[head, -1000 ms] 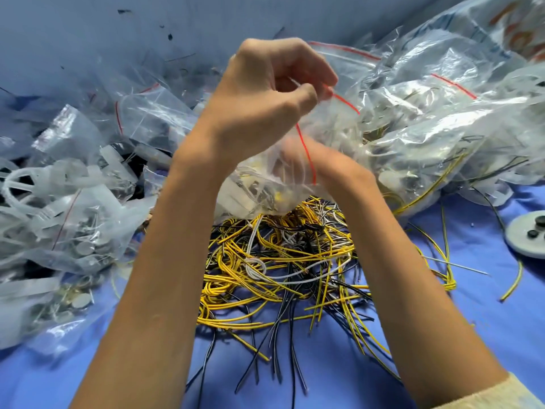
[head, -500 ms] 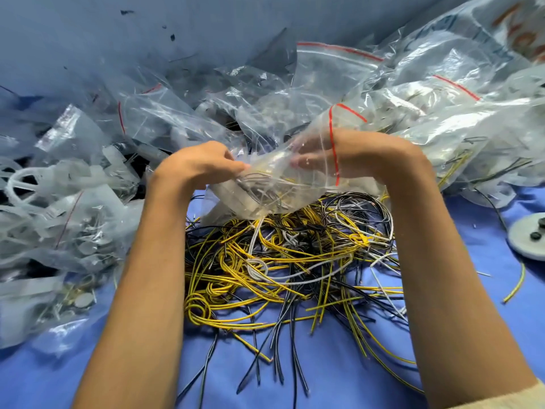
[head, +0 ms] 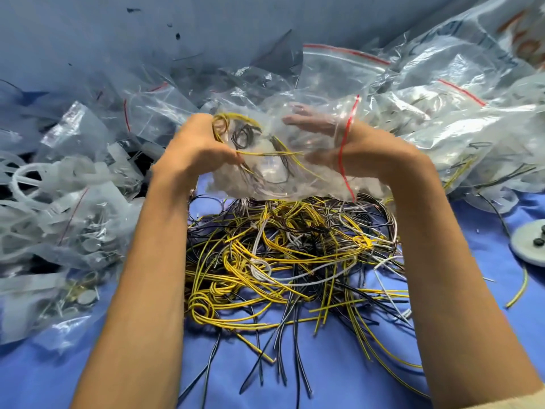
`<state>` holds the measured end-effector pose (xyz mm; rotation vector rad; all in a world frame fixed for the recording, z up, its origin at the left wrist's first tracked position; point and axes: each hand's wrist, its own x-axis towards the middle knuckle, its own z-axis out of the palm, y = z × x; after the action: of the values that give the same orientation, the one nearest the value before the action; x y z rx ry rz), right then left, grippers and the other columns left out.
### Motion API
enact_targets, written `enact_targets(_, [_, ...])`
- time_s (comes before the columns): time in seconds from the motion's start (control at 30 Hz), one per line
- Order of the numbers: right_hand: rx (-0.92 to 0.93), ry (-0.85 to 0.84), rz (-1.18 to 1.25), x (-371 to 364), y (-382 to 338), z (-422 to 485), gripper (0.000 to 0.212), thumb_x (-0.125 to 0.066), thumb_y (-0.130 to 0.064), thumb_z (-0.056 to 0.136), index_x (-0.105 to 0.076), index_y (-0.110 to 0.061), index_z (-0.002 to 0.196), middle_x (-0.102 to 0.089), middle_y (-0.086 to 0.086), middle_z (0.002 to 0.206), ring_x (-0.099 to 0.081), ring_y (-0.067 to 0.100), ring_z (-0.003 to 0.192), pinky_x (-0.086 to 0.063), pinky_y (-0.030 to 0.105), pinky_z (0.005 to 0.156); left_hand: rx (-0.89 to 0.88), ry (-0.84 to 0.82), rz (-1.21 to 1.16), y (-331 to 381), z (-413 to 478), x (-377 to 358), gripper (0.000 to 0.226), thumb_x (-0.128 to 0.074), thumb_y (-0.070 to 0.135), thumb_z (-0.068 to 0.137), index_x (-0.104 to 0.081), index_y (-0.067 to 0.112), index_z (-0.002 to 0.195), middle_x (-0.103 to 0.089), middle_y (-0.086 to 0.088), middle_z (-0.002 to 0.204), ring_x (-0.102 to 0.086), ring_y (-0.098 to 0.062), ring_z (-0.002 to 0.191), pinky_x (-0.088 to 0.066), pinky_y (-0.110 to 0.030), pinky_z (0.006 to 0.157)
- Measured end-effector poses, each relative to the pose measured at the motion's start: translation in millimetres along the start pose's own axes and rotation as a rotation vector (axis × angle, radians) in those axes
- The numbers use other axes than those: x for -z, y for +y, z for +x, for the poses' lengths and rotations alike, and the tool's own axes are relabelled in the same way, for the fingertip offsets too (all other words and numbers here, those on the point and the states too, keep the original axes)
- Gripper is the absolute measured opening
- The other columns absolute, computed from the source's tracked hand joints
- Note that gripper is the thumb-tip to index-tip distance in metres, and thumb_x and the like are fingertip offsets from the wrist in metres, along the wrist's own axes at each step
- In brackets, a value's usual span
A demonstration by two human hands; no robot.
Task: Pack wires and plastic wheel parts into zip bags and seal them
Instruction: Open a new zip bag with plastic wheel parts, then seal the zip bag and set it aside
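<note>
A person's left hand (head: pixel 196 149) grips one end of a clear plastic zip bag (head: pixel 274 178), fingers curled tight around the bunched film and a coil of yellow and black wires (head: pixel 233 134) showing through it. The right hand (head: pixel 371 149) is pushed in through the bag's mouth, past the red seal strip (head: pixel 343 160), which crosses the wrist. Its fingers (head: pixel 306 122), seen only through the crinkled plastic, appear to be stretched out fairly straight and spread, with nothing clearly held in them. The bag is held in the air between both hands, just above a loose tangle of yellow, black and white wires (head: pixel 280 261) heaped in the middle of the blue cloth-covered bench (head: pixel 324 373).

Along the bench's far edge and into its far right corner lies a mound of filled clear zip bags (head: pixel 442 93), several showing red seal lines. At the left edge sits another heap of clear bags holding white plastic wheel parts (head: pixel 67 208). A round pale grey disc (head: pixel 528 246) lies at the right edge with small black pieces (head: pixel 539 242) on top of it, and a single short yellow wire (head: pixel 519 293) lies near it, apart from the main tangle.
</note>
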<state>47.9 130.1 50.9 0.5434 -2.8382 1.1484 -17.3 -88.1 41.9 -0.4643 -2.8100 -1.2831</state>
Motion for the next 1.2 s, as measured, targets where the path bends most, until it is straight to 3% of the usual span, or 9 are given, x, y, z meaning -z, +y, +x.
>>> enact_targets(0.13, [-0.032, 0.19, 0.219, 2, -11, -3, 0.047, -0.043, 0.016, 0.087, -0.055, -0.005, 0.127, -0.049, 0.008, 0.139, -0.044, 0.008, 0.126, -0.031, 0.015, 0.108, -0.018, 0.307, 0.132, -2, 2, -1, 0.04, -0.083, 0.014, 0.063, -0.063, 0.0, 0.093, -0.066, -0.023, 0.094, -0.063, -0.034, 0.091, -0.048, -0.042, 0.076])
enact_targets(0.33, [-0.19, 0.246, 0.471, 5, -12, -3, 0.031, -0.045, -0.038, 0.082, -0.071, -0.02, 0.084, -0.072, -0.006, 0.103, -0.064, 0.007, 0.101, -0.036, 0.035, 0.09, 0.107, -0.132, 0.168, -3, -9, 10, 0.054, -0.081, 0.054, 0.057, -0.041, 0.018, 0.056, -0.036, 0.006, 0.048, -0.032, -0.015, 0.048, -0.022, -0.03, 0.051])
enact_targets(0.5, [-0.207, 0.346, 0.347, 2, -10, 0, 0.03, -0.052, -0.029, 0.095, -0.062, -0.02, 0.068, -0.068, 0.001, 0.085, -0.059, 0.008, 0.08, -0.042, 0.01, 0.061, 0.108, -0.093, 0.141, 6, -8, 7, 0.066, -0.05, 0.083, 0.054, -0.038, 0.018, 0.053, -0.036, 0.006, 0.046, -0.036, -0.007, 0.041, -0.031, -0.028, 0.048])
enact_targets(0.57, [-0.216, 0.36, 0.299, 1, -8, 1, 0.024, -0.053, -0.012, 0.093, -0.059, -0.021, 0.071, -0.064, 0.006, 0.092, -0.056, 0.012, 0.086, -0.041, 0.008, 0.055, 0.141, -0.107, 0.068, 6, -5, 4, 0.064, -0.051, 0.078, 0.064, -0.047, 0.015, 0.063, -0.045, -0.002, 0.057, -0.05, -0.01, 0.049, -0.045, -0.021, 0.048])
enact_targets(0.73, [-0.144, 0.374, 0.287, -3, -5, 3, 0.033, -0.047, 0.005, 0.084, -0.065, -0.021, 0.076, -0.064, 0.009, 0.097, -0.051, 0.001, 0.073, -0.036, 0.018, 0.065, 0.123, 0.095, 0.024, -3, 3, 1, 0.028, -0.064, 0.025, 0.084, -0.048, 0.016, 0.062, -0.055, -0.007, 0.064, -0.052, -0.014, 0.051, -0.03, -0.011, 0.035])
enact_targets(0.83, [0.004, 0.432, 0.219, -9, -9, 6, 0.043, -0.047, 0.009, 0.084, -0.07, -0.028, 0.082, -0.045, -0.016, 0.121, -0.045, -0.017, 0.096, -0.035, -0.002, 0.077, -0.065, 0.355, -0.215, 0, 6, 1, 0.028, -0.06, 0.013, 0.084, -0.039, 0.024, 0.068, -0.052, -0.001, 0.075, -0.064, -0.012, 0.067, -0.045, -0.021, 0.057])
enact_targets(0.93, [0.094, 0.51, 0.132, -5, -6, 7, 0.047, -0.048, 0.011, 0.083, -0.071, -0.03, 0.081, -0.047, -0.02, 0.101, -0.044, -0.004, 0.1, -0.036, 0.004, 0.082, -0.286, 0.415, -0.172, 1, 7, 6, 0.031, -0.061, 0.003, 0.08, -0.044, 0.029, 0.08, -0.051, 0.004, 0.117, -0.056, -0.013, 0.109, -0.045, -0.021, 0.089])
enact_targets(1.03, [0.018, 0.419, -0.053, 3, 2, 1, 0.046, -0.047, 0.013, 0.083, -0.072, -0.026, 0.085, -0.056, -0.011, 0.087, -0.051, -0.005, 0.075, -0.042, 0.009, 0.059, -0.137, 0.223, 0.264, -13, 10, 11, 0.024, -0.061, -0.004, 0.079, -0.058, 0.017, 0.09, -0.058, -0.012, 0.114, -0.055, -0.02, 0.105, -0.041, -0.025, 0.08])
enact_targets(1.2, [-0.148, 0.261, -0.031, 1, 13, -2, 0.037, -0.045, 0.013, 0.077, -0.076, -0.006, 0.085, -0.067, 0.009, 0.119, -0.064, 0.021, 0.105, -0.052, 0.029, 0.078, 0.271, -0.395, 0.532, -24, 0, 2, 0.034, -0.069, 0.041, 0.082, -0.067, 0.01, 0.095, -0.07, -0.006, 0.083, -0.063, -0.016, 0.073, -0.045, -0.026, 0.069])
